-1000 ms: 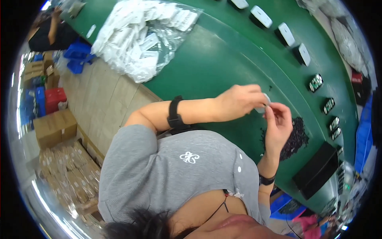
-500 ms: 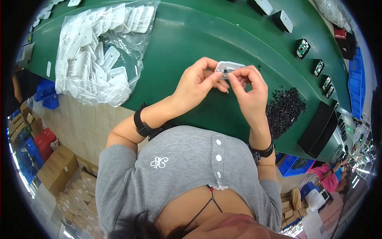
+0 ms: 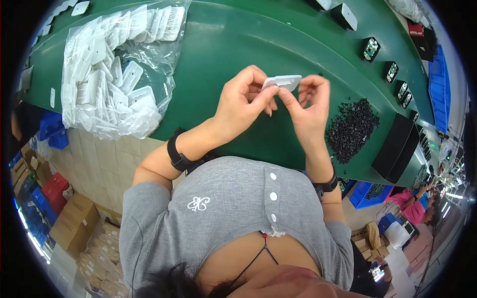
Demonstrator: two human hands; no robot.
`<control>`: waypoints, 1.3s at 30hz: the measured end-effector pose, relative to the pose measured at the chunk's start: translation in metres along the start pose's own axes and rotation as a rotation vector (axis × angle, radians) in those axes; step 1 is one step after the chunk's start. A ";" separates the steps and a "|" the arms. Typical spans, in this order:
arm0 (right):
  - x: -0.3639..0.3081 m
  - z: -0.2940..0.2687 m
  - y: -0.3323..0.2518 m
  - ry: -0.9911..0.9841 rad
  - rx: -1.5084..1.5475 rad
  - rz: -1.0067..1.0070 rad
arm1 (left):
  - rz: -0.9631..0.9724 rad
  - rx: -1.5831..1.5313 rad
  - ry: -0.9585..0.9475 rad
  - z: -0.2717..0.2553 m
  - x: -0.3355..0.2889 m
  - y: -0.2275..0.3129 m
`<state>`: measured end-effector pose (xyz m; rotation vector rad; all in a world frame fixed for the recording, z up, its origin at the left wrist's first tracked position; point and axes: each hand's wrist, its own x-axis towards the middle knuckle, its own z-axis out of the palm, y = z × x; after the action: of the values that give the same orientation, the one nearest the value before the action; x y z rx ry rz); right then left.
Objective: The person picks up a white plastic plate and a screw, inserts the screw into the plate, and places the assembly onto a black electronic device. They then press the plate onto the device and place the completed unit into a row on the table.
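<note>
left hand [image 3: 242, 97]: pinching white cover [image 3: 288, 80], long axis running roughly 9-to-3
right hand [image 3: 311, 103]: half-open, thumb touching its edge
black bits [image 3: 353, 130]: sitting 4 o'clock-ish, right's nearer

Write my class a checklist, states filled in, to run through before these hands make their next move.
1. Left hand holds the white cover: ok, gripped at its left end.
2. Right hand grips the cover too: cannot tell; thumb at its edge, fingers blurred.
3. Pile of black parts close by: ok, on the green table beside the right forearm.
4. Spare covers in the clear bag: ok, at the left.
5. Every black case in the row covered: not ok; boards show in several.
</note>
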<state>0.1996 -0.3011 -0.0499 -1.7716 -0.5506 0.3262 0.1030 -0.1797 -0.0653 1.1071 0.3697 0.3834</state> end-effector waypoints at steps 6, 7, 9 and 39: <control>0.013 -0.026 -0.017 -0.352 -0.030 0.199 | -0.125 -0.017 -0.115 -0.003 -0.002 0.007; 0.015 -0.029 -0.015 -0.395 0.016 0.228 | -0.120 -0.019 -0.126 -0.004 -0.001 0.009; 0.018 -0.032 -0.007 -0.409 0.092 0.231 | -0.147 -0.106 -0.175 -0.007 0.001 0.014; 0.074 -0.057 0.027 0.045 -0.091 -0.082 | 0.471 1.369 -0.001 -0.028 0.020 0.003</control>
<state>0.2954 -0.3148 -0.0561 -1.8340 -0.6120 0.2063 0.1072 -0.1467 -0.0760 2.5568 0.3548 0.5499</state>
